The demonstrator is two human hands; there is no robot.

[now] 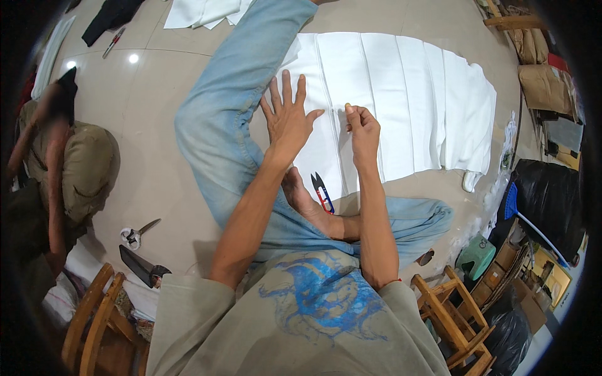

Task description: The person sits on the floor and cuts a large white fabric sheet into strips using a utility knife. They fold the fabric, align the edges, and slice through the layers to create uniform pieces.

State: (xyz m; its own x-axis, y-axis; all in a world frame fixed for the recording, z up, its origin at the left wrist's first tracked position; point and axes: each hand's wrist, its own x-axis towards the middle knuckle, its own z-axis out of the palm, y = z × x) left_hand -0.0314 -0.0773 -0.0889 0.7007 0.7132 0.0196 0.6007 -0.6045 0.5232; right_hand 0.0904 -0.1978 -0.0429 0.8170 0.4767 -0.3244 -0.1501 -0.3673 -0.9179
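Note:
My left hand (290, 116) lies spread on a long white fabric (407, 100) with several seams running across it, near its left edge. My right hand (362, 128) is pinched at its fingertips over a seam, right of my left hand; whatever is between those fingers is too small to make out. A pair of thread snips (321, 188) with blue and red handles lies by my bare foot (300, 191) at the fabric's lower edge. My bent legs in light blue jeans (213, 125) frame the fabric on the left and below.
A co-worker (63, 156) sits at left. Scissors (133, 235) and a dark pointed object (141, 269) lie on the tiled floor (132, 175). Wooden stools (448, 301) stand beside me. Black bags (545, 207), a blue-headed swatter (513, 200) and cardboard (501, 263) crowd the right. More cloth (194, 12) lies above.

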